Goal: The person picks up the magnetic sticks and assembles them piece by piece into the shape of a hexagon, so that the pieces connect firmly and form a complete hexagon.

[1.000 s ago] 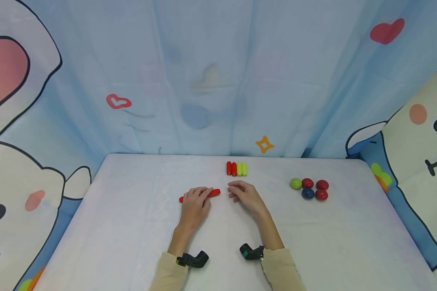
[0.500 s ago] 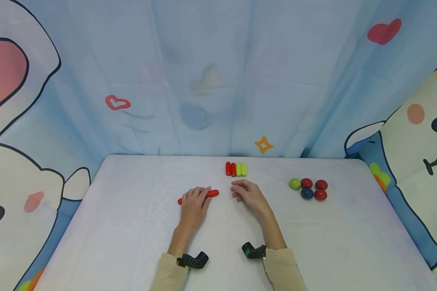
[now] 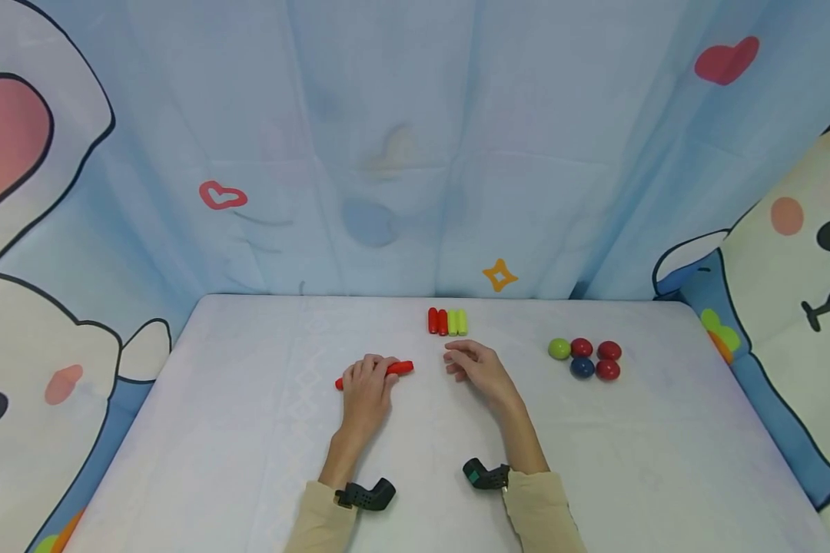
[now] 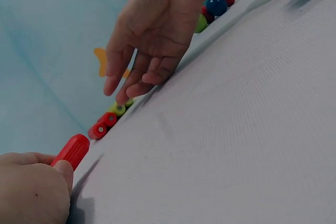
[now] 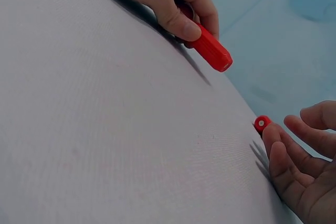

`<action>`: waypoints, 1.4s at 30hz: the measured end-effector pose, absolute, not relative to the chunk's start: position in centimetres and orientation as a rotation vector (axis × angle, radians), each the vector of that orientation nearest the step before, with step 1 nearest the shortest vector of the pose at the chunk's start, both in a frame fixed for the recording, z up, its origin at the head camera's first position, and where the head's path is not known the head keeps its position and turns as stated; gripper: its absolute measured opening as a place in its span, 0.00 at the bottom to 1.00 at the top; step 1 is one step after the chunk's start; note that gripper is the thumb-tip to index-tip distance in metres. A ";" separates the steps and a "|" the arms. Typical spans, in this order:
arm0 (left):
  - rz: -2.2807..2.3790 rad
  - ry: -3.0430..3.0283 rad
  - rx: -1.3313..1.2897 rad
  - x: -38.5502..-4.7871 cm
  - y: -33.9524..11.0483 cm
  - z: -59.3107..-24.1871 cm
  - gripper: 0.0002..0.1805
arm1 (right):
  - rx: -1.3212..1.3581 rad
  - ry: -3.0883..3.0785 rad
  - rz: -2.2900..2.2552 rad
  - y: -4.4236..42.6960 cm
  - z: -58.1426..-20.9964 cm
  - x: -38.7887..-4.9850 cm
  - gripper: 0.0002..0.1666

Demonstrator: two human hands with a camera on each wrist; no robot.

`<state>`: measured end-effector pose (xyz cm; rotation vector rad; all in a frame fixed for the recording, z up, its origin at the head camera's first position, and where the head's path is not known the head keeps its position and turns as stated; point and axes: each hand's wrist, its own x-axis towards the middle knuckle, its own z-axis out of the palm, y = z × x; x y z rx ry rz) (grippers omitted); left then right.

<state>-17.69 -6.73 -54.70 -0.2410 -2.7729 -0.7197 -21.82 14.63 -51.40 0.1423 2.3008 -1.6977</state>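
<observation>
A long red toy rod lies slantwise in my left hand, which grips it from above. Its thick faceted end sticks out past the thumb in the left wrist view. The rod's middle is hidden under my fingers in the head view. To the right, my right hand hovers just over the table, fingers loosely bent and holding nothing. Beyond both hands, two short red rods stand side by side with two yellow-green rods. One red rod shows a pale round dot on its end.
On the right side of the white-covered table sits a cluster of balls: a green ball, a dark blue ball and several red balls. A blue printed curtain hangs along the back edge.
My right hand has drifted a little to the right, widening the gap to the long red rod. My left hand and the rod have barely shifted.
</observation>
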 end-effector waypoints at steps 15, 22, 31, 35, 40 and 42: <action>-0.857 -2.732 -0.227 -17.5 -6.6 -54.3 0.14 | 0.136 2.484 -1.652 17.6 -49.1 -21.4 0.22; -0.846 -2.734 -0.181 -17.8 -6.8 -54.6 0.13 | 0.231 2.520 -1.768 19.4 -48.7 -21.6 0.22; -0.723 -2.717 -0.096 -17.7 -7.1 -54.4 0.13 | 0.549 2.625 -1.708 20.7 -48.1 -21.4 0.23; -0.681 -2.725 -0.059 -17.7 -7.0 -54.4 0.14 | 0.640 2.711 -1.737 21.3 -48.0 -21.5 0.21; -0.686 -2.723 -0.025 -17.7 -7.0 -54.3 0.16 | 0.688 2.860 -1.735 21.7 -48.2 -21.5 0.19; -0.707 -2.712 -0.024 -17.7 -7.1 -54.2 0.18 | 0.720 2.891 -1.714 21.9 -48.2 -21.4 0.19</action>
